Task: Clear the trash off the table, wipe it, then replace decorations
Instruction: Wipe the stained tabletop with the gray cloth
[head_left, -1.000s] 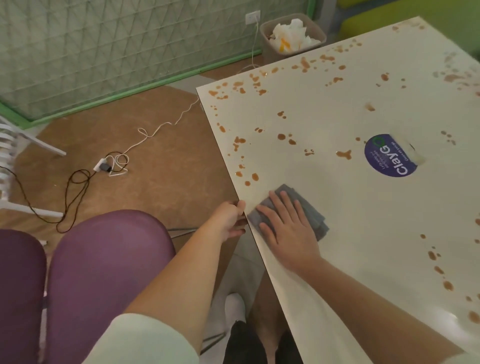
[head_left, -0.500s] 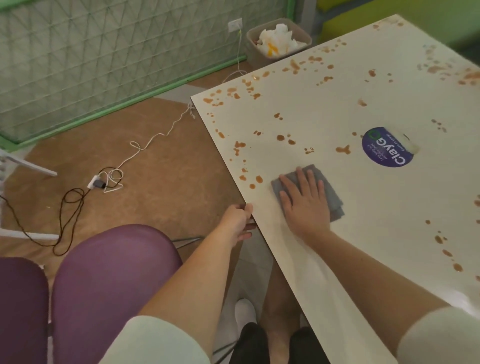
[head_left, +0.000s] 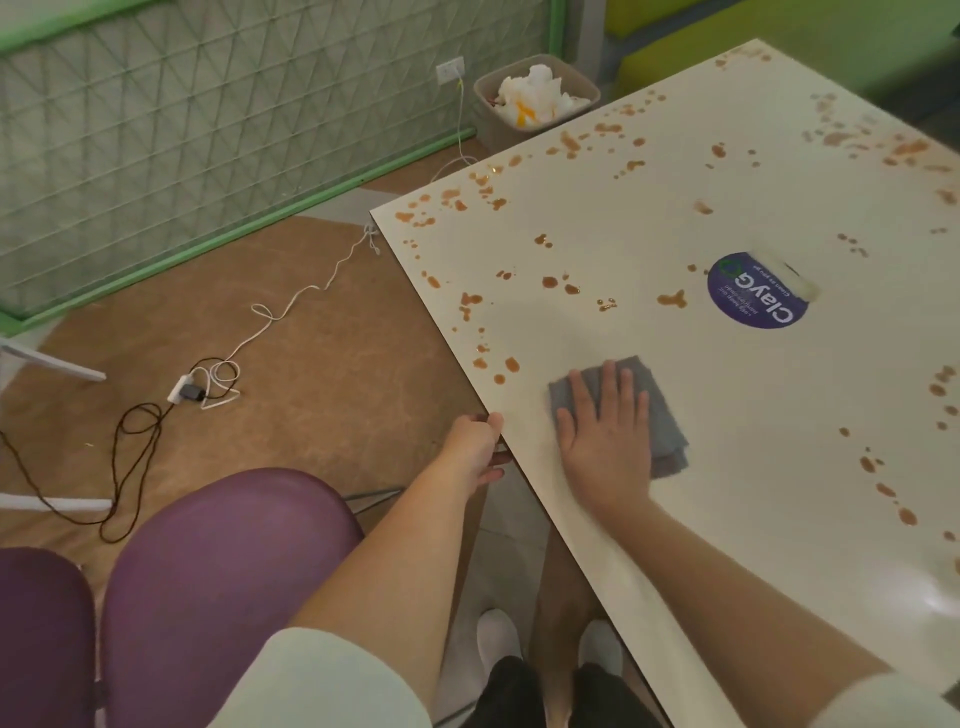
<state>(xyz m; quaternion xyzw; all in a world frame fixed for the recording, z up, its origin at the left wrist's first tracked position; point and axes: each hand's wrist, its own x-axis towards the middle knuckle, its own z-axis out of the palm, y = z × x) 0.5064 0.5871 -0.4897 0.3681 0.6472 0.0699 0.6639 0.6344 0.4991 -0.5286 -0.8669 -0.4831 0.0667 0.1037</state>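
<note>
The cloth (head_left: 655, 410) is grey, folded into a rough square with a second layer showing at its lower right corner, and it lies flat on the white table (head_left: 727, 467) close to the near left edge. The right hand (head_left: 605, 441) presses down on it with fingers straight and slightly spread, covering most of its left half. The left hand (head_left: 475, 447) grips the table's edge just beside the cloth, thumb on top and fingers curled underneath.

Brown stains (head_left: 550, 283) are scattered over the tabletop, too many and too small to count, thickest along the far edge and the left side. One round purple sticker (head_left: 757, 291) sits on the table well beyond the cloth, with a pale strip, perhaps tape, across its upper right.

On the floor stands one bin (head_left: 535, 101) filled with crumpled white paper, and a white cable (head_left: 291, 306) runs to a plug strip tangled with a dark cord. Two purple seats (head_left: 218, 571) fill the lower left; the left one is cut off by the frame. Two white shoes show under the table, partly hidden by its edge
</note>
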